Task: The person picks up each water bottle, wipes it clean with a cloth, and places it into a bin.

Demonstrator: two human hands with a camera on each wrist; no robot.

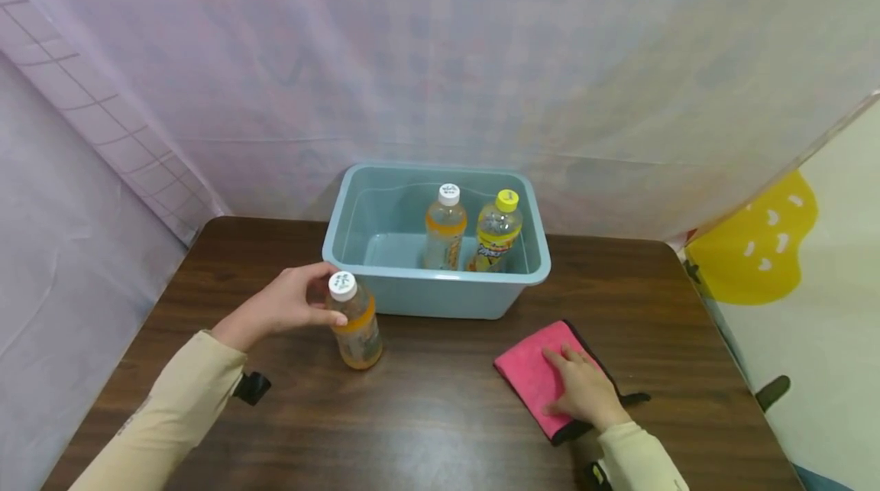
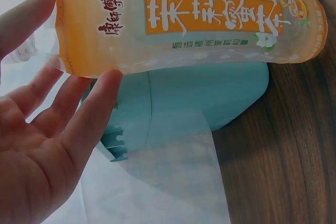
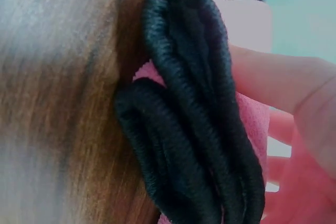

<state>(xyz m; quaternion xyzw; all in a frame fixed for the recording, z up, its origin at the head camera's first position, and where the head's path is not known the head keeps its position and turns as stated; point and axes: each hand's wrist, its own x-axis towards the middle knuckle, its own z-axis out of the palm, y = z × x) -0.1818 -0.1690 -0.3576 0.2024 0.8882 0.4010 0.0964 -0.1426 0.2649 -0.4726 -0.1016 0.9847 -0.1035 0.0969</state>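
My left hand (image 1: 292, 302) holds a clear plastic drink bottle (image 1: 357, 334) near its shoulder, thumb on the near side and fingers behind. The bottle has a white cap and an orange label with white characters, and it leans slightly in front of the tub. In the left wrist view the bottle (image 2: 210, 22) lies across the picture with the fingers (image 2: 86, 114) against its label. My right hand (image 1: 584, 392) rests on a folded pink cloth (image 1: 532, 365) with black edging, its fingers spread over the top. The cloth's folded black edges (image 3: 202, 98) fill the right wrist view.
A light blue plastic tub (image 1: 440, 292) stands at the back of the brown wooden table (image 1: 440, 415). Inside it are a white-capped bottle (image 1: 445, 231) and a yellow-capped bottle (image 1: 496, 235), both on the right side. A pale curtain (image 1: 440, 56) hangs behind the table.
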